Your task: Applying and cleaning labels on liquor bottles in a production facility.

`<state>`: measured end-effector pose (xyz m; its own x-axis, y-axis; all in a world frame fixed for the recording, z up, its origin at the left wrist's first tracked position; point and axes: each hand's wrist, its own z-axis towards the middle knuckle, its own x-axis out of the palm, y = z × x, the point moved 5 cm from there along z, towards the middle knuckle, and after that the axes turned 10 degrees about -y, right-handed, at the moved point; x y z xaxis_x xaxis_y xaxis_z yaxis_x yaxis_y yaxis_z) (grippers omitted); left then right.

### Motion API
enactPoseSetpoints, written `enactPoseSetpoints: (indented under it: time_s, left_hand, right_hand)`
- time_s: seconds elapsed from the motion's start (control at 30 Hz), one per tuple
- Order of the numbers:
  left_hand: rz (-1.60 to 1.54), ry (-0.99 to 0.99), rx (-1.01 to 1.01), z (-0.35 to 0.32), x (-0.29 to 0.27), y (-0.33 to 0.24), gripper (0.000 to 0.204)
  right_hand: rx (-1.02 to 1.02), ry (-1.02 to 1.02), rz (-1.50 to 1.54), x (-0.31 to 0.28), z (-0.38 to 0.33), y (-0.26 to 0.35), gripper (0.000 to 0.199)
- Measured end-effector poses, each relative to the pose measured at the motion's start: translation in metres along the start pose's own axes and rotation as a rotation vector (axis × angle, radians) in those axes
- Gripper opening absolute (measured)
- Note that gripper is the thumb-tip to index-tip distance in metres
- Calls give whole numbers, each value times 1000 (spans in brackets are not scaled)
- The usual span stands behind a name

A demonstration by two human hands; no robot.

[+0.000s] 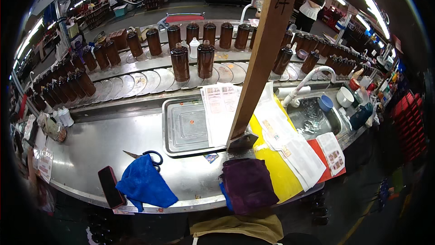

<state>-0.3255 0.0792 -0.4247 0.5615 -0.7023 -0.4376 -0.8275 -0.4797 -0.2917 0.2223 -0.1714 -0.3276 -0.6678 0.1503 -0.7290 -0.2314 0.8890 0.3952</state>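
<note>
0 of the wearer's hands show in the head view. Left hand and right hand are both out of frame, so can't tell if fingers are apart, together or clamped on anything.

Nearest the body: purple cloth (249, 186), folded, at the near edge of the steel bench (90, 150), beside the yellow sheet (277, 172). Blue cloth (147, 184) is left of it, also at the near edge, partly over the scissors (131, 154). Phone (110, 186) is just left of that.

Handling, my judgement: don't yank the blue cloth, it could drag the scissors. Lift it straight up, or slide the scissors out by the handles, blades facing away. Keep the phone clear of the edge. Lift the purple cloth from above so the yellow sheet doesn't shift.

Far side: printed sheets (219, 109) overlap the tray (186, 125); handle with dry fingers, edges only. Sink (312, 122) at right is a splash risk for the white papers (290, 150). 2 brown bottles (180, 63) (206, 61) stand on the near belt; grip by the body, keep upright.
</note>
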Motion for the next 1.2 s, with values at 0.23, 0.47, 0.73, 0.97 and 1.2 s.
enactPoseSetpoints:
  time_s: [0.23,0.47,0.73,0.97,1.2]
  left_hand:
    - [-23,10,111,19,-17,-7,52]
    - [43,13,42,-20,-62,7,52]
    - [236,57,68,-17,-71,-40,52]
    - [296,63,92,-25,-66,-64,52]
    - [343,82,134,-33,-50,-88,53]
  right_hand:
    - [-131,-239,34,2,-52,-48,35]
    - [-27,-528,199,42,-154,-139,36]
    - [422,-394,312,165,-339,-159,35]
    - [432,-280,365,168,-313,-120,35]
    - [424,-321,393,145,-297,-121,34]
